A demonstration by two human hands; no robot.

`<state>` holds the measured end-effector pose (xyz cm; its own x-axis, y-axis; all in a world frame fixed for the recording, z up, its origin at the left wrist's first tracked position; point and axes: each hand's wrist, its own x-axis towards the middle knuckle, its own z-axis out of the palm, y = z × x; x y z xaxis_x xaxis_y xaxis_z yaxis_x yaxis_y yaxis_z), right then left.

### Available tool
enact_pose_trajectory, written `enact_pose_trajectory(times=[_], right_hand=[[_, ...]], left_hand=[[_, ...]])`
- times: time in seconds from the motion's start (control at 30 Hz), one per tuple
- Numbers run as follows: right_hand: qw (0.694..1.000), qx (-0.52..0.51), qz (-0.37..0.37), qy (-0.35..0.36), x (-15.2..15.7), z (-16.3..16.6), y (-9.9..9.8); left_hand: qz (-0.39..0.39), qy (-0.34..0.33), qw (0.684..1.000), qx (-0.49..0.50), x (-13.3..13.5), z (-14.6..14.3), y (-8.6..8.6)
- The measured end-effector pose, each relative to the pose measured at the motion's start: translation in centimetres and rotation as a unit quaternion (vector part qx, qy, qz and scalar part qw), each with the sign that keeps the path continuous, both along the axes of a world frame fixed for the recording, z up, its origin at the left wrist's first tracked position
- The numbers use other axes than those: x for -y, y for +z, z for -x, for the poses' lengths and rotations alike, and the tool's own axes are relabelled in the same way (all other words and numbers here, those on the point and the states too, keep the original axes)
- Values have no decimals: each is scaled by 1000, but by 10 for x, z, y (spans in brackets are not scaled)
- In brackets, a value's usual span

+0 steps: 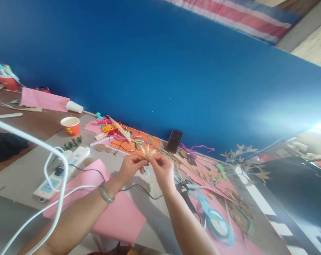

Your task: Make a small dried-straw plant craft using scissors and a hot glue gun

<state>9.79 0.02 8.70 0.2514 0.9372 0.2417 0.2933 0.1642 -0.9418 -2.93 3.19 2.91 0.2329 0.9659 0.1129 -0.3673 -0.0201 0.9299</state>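
A small pale, straw-coloured flower of dry pointed leaves [147, 152] stands upright between my fingertips, above the grey table. My left hand [129, 167], with a bangle on its wrist, pinches the flower's base from the left. From the right, the thumb and fingers of my right hand [161, 168] close on the same base. The exact grip points are hidden by the fingers. Below and right of my right hand lies a dark glue gun [186, 194]. A sheet of pink paper [117, 219] spreads beneath my left forearm.
A white power strip [61, 173] with cables lies at left, near a red paper cup [70, 126]. Against the blue wall [162, 71] leans a phone [174, 141]. Light-blue ribbon [224, 235] and dried leaves [237, 205] lie at right. A white cable [64, 184] loops across the left foreground.
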Motion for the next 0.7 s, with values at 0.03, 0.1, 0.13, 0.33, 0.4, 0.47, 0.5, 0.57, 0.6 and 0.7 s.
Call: enact_pose_trajectory(times=[0.03,0.1,0.13,0.33,0.4,0.47,0.5,0.57,0.6,0.7], right_hand=[[1000,0,1,2,0,0,0],[1000,-1,3,5,0,-1,-1],[1000,-2,3,7,0,-1,-1],[1000,-8,7,16,0,-1,-5],[1000,-8,9,19,0,-1,-6],[1000,1,7,19,2,-1,-4],[1000,8,7,18,4,-2,-3],[1000,23,9,13,7,-3,-1],[999,29,12,10,9,-4,0],[998,54,27,4,16,-9,-1]], left_hand=[[-3,2,1000,-8,0,0,0],[-8,4,1000,-26,1,1,2],[-10,6,999,-35,2,1,3],[-14,26,996,-80,5,1,7],[-12,28,996,-81,5,1,7],[-9,26,997,-77,5,1,7],[-7,22,997,-72,5,1,8],[-1,12,998,-60,5,1,9],[2,8,999,-52,5,1,10],[12,5,999,-29,4,1,12]])
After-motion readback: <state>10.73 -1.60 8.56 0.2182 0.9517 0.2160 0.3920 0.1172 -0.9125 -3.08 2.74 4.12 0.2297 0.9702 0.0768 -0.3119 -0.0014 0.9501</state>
